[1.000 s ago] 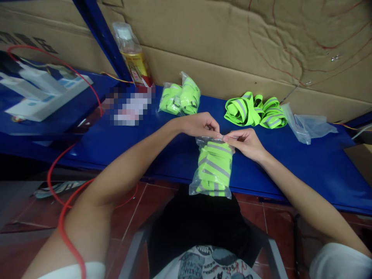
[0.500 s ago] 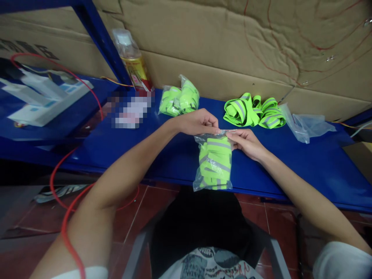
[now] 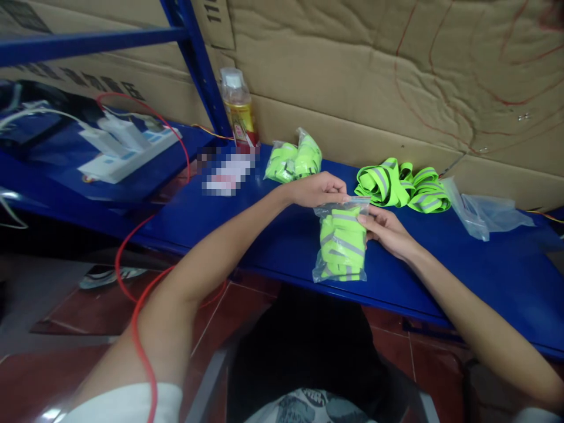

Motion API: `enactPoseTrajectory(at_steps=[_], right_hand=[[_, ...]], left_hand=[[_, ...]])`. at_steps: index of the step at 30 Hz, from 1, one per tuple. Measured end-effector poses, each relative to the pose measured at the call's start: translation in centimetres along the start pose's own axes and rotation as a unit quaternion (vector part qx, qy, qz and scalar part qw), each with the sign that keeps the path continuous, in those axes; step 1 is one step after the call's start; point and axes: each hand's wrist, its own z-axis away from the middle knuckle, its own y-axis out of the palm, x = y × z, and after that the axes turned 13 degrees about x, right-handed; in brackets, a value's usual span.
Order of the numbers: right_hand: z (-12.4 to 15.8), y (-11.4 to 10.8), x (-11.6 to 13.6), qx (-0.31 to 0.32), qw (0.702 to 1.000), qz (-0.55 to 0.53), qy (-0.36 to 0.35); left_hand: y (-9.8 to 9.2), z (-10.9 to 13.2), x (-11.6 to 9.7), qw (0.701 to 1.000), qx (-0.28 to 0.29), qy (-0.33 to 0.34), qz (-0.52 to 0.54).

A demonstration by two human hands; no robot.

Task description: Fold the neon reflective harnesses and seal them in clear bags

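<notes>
Between my two hands, over the front part of the blue table, is a clear plastic zip bag (image 3: 342, 244) packed with folded neon-yellow reflective straps. My left hand (image 3: 319, 190) pinches the bag's top edge at its left side, fingers curled. The right side of the bag, just below the top, is gripped by my right hand (image 3: 388, 230), with the thumb on the front and the fingers behind. Beyond my right hand lie loose rolled neon reflective straps (image 3: 383, 183). Two filled bags of neon straps (image 3: 294, 158) rest behind my left hand.
Clear plastic bags (image 3: 489, 211) lie at the right of the blue table (image 3: 273, 235). A bottle (image 3: 240, 111) stands at the back by a blue post. A white power strip (image 3: 127, 153) sits on the left, and a red cable (image 3: 138, 341) loops past my left arm.
My right hand has slid from the bag's top edge down onto its right side. My left hand stays at the top edge. The camera view has shifted left.
</notes>
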Motion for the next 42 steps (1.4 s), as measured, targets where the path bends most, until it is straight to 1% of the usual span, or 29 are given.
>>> enactPoseTrajectory(at_steps=[3,7,9,11,13,15,17,19,21,23,26,28,29,31,33,34,37,40,42], right_hand=[[0.0,0.4,0.3,0.002,1.000,0.019,-0.006],[0.1,1.3,0.8,-0.006,0.997,0.074,-0.026],[0.0,1.5,0.8,-0.001,0.996,0.084,-0.031],[0.0,1.4,0.7,0.003,0.996,0.079,-0.027],[0.0,1.1,0.5,0.000,0.998,0.066,-0.021],[0.1,0.8,0.5,0.006,0.998,0.062,-0.012],[0.3,0.6,0.8,0.025,0.996,0.085,0.000],[0.6,0.6,1.4,0.019,0.993,0.119,-0.001],[0.8,0.6,1.9,-0.037,0.990,0.136,-0.025],[0.8,0.3,2.4,-0.119,0.981,0.141,-0.061],[0.1,-0.6,2.9,-0.226,0.956,0.147,-0.118],[-0.9,-1.2,3.4,-0.262,0.945,0.142,-0.136],[-1.6,-1.5,3.8,-0.271,0.942,0.140,-0.139],[-3.3,-2.0,4.5,-0.284,0.934,0.155,-0.150],[-5.3,-2.5,5.0,-0.292,0.925,0.187,-0.154],[-6.4,-2.8,5.1,-0.289,0.926,0.197,-0.141],[-9.6,-3.2,4.7,-0.264,0.945,0.183,-0.059],[-11.7,-2.9,3.7,-0.264,0.949,0.167,-0.029],[-12.1,-2.4,3.2,-0.246,0.957,0.156,-0.012]], left_hand=[[-0.1,0.2,-0.1,1.000,-0.007,-0.011,0.016],[0.0,0.2,0.0,0.997,0.025,-0.059,0.034],[0.5,-0.1,0.0,0.998,0.019,-0.050,0.030],[1.0,-0.5,0.1,1.000,-0.006,-0.019,-0.001],[1.4,-0.8,0.1,0.998,-0.046,0.011,-0.047],[1.4,-0.9,0.1,0.992,-0.094,0.028,-0.085],[1.1,-0.9,0.1,0.985,-0.136,0.039,-0.096],[0.7,-0.9,0.2,0.980,-0.169,0.045,-0.090],[0.3,-0.9,0.3,0.971,-0.219,0.046,-0.086],[-0.2,-0.8,0.7,0.949,-0.298,0.036,-0.092],[-1.6,-0.3,1.7,0.896,-0.420,-0.002,-0.144],[-2.5,0.4,2.3,0.853,-0.474,-0.044,-0.212],[-2.9,0.7,2.5,0.833,-0.490,-0.068,-0.247],[-3.5,1.2,2.9,0.802,-0.498,-0.119,-0.308],[-3.8,1.5,3.3,0.789,-0.478,-0.156,-0.355],[-3.8,1.6,3.5,0.787,-0.462,-0.166,-0.374],[-3.9,1.6,4.1,0.791,-0.415,-0.183,-0.411],[-3.5,1.5,4.2,0.783,-0.407,-0.192,-0.430],[-2.9,1.4,4.0,0.777,-0.404,-0.177,-0.449]])
